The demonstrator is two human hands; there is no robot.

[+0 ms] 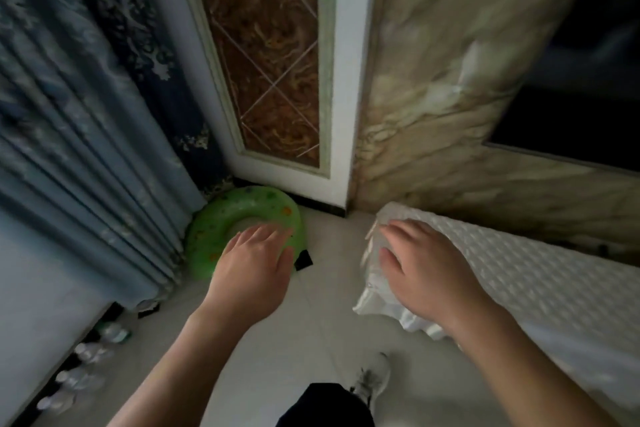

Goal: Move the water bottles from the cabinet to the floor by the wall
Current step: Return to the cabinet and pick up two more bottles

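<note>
Four water bottles (112, 331) on floor (322, 291) by wall (41, 288), one green swim ring (214, 229), left hand (252, 274), right hand (426, 270), both grips spread and empty

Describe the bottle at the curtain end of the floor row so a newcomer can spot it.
Follow the blue patterned curtain on the left down to the pale floor. A row of water bottles sits there along the base of the wall; the target is the end bottle nearest the curtain. It alone shows green; the others look clear with white caps.
</note>
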